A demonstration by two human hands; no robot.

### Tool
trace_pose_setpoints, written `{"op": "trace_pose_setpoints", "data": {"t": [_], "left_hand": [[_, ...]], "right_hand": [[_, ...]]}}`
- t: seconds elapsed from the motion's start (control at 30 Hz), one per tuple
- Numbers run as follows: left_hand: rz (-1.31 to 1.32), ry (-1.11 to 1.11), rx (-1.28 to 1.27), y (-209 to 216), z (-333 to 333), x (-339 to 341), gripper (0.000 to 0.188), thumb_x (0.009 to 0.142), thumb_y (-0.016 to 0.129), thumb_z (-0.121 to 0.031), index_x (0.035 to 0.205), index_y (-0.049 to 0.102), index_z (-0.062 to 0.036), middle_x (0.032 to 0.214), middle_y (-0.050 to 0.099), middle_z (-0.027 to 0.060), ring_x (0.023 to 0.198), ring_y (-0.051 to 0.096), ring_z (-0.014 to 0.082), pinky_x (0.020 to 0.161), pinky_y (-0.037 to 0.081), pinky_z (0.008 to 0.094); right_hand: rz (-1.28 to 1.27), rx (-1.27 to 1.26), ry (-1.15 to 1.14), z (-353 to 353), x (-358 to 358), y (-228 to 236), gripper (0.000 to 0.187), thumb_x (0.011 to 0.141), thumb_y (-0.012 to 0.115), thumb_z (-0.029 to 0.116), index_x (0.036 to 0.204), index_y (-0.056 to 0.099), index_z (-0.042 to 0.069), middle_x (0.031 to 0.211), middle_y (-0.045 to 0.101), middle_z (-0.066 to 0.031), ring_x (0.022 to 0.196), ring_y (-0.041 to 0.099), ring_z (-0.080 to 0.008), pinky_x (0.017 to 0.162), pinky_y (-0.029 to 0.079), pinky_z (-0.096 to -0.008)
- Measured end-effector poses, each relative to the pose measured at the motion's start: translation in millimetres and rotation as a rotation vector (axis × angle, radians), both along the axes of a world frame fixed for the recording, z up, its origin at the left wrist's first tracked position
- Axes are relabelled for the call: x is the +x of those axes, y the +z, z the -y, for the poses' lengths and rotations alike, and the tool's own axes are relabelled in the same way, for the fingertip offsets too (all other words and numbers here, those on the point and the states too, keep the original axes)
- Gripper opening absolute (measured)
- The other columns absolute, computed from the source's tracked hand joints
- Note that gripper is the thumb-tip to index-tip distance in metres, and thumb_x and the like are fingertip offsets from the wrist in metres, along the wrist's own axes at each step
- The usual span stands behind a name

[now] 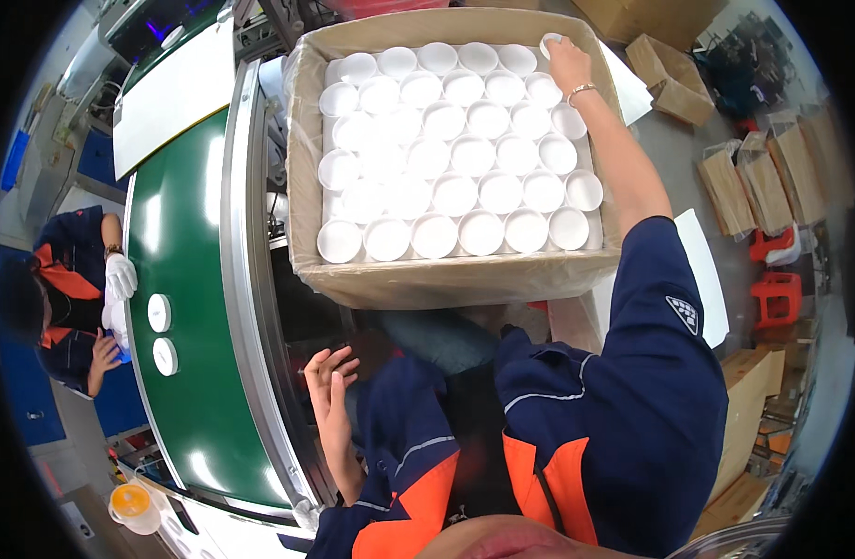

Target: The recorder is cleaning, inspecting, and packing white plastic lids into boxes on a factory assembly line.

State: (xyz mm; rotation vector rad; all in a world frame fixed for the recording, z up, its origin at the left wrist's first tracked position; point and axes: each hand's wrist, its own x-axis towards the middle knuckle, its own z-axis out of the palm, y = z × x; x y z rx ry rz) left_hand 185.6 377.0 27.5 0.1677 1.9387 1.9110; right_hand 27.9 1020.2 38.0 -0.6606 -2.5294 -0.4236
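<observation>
**Holding a round white cup (547, 41) at the far right corner of a cardboard carton (427, 279)**

Reaching across the carton with the right hand (569, 67), with the arm outstretched and a bracelet (582, 90) at the wrist. Pinching the cup between narrowed fingers, at the right end of the far row. Partly covered by those fingers, so cannot tell whether touching the layer beneath.

Hovering with the left hand (329, 382) just beside the metal rail (250, 261) of the conveyor, nearer the body than the carton. Empty there, with fingers loosely parted and slightly curled.

Lined inside with clear plastic film (306, 186) and filled with rows of matching white cups (434, 235), six in the nearest row, washed out by glare toward the left.

Beyond the rail, carrying two round white pieces (159, 313) well apart from the carton, on a green conveyor belt (194, 419). Shared with a co-worker (78, 242) on the far side, with a white glove (120, 277) on one hand and bare fingers near something blue.

Includes also, at lower left, a jug with an orange lid (132, 501); at right, red plastic stools (777, 296) and an open cardboard box (670, 84).
</observation>
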Motion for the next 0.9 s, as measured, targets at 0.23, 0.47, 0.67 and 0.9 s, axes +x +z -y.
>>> {"op": "trace_pose_setpoints", "data": {"t": [0.23,0.47,0.67,0.9], "left_hand": [[0.024,-0.071,-0.012,16,-33,0,0.038,0.099,0.045,-0.019,0.134,0.037,-0.0054,0.128,0.053,0.0178,0.11,0.057,0.0244,0.092,0.044,0.0335],[0.051,-0.15,-0.051,10,-43,-2,0.044,0.099,0.047,-0.026,0.136,0.036,-0.0053,0.13,0.049,0.0177,0.114,0.054,0.0239,0.095,0.043,0.0343],[0.055,-0.315,-0.056,21,-94,0,0.041,0.099,0.046,-0.024,0.134,0.038,-0.0058,0.13,0.05,0.0173,0.113,0.054,0.0228,0.096,0.043,0.0342],[0.091,-0.449,-0.166,26,-132,16,0.034,0.097,0.048,-0.016,0.129,0.042,-0.004,0.124,0.054,0.0162,0.109,0.056,0.0219,0.094,0.042,0.0333]], "right_hand": [[0.102,-0.277,0.088,-17,5,-38,0.024,0.083,0.049,0.007,0.101,0.065,0.009,0.1,0.067,-0.0166,0.093,0.064,-0.0336,0.076,0.052,-0.0443],[-0.243,-0.124,0.574,57,127,15,0.028,0.083,0.055,0.011,0.109,0.061,0.002,0.115,0.061,-0.016,0.116,0.051,-0.0324,0.102,0.039,-0.0418],[-0.263,-0.191,-0.273,-20,396,-73,0.048,0.083,0.065,0.023,0.127,0.051,0.007,0.123,0.055,-0.017,0.114,0.051,-0.0342,0.095,0.043,-0.0447],[0.215,-0.534,-0.932,-102,550,-148,0.073,0.078,0.073,0.04,0.138,0.042,0.011,0.135,0.048,-0.0161,0.125,0.045,-0.0347,0.097,0.043,-0.053]]}}
